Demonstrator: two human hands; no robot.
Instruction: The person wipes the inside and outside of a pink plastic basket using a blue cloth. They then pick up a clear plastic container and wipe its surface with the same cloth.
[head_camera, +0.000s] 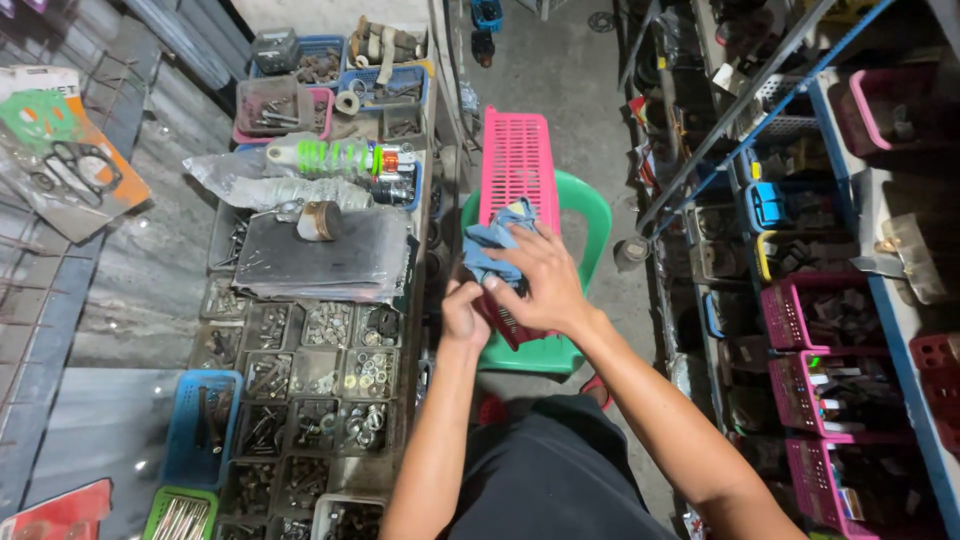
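Right hand (540, 285) clutches crumpled blue rag (492, 240); left hand (462, 315) clenched, perhaps gripping something.

At nine o'clock a table of small compartments (330, 370) is holding nuts, bolts and washers. A dark flat sheet (320, 255) is lying across it, with a small metal cylinder (320, 220) sitting on top. Toward eleven o'clock a shock spring with green coils (340, 157) is resting on clear plastic bags (250, 185). A gasket card (60, 150) is hanging at ten o'clock. At three o'clock pink baskets (830, 315) are lining blue shelves (900, 330). A blue tray (200, 425) is sitting at eight o'clock.
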